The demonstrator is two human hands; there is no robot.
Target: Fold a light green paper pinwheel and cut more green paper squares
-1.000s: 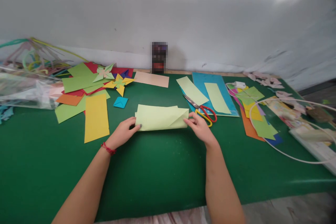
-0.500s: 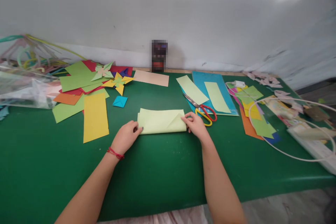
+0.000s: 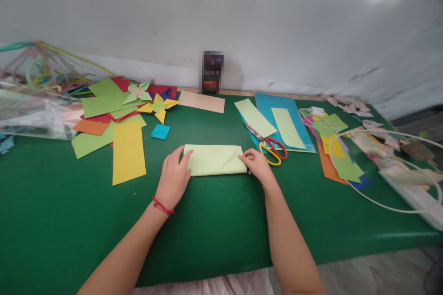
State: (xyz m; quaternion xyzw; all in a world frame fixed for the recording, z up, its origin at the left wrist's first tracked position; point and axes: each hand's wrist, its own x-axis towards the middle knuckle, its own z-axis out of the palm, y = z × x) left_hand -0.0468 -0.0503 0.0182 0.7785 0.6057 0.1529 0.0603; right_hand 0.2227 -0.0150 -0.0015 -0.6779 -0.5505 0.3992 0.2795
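Note:
A folded sheet of pale green paper (image 3: 215,160) lies lengthwise on the green table, with a slanting crease near its right end. My left hand (image 3: 174,173) rests over the paper's left end, fingers apart, the tips touching it. At the other end my right hand (image 3: 255,162) pinches the paper's right edge between thumb and fingers. Just beyond that hand lies a pair of scissors (image 3: 266,140) with one red and one yellow handle. A small folded blue paper square (image 3: 161,132) sits up and left of the sheet.
Coloured sheets, among them a yellow one (image 3: 129,152), and folded paper stars (image 3: 159,107) lie at the left. Pale green strips (image 3: 288,127) rest by a blue pack (image 3: 277,101). A white cable (image 3: 375,209) loops at the right. A blurred-out object (image 3: 212,72) stands against the wall.
My left hand has opened from its grip on the left end and moved up over it. The paper's far-edge layers now line up. My right hand keeps its pinch.

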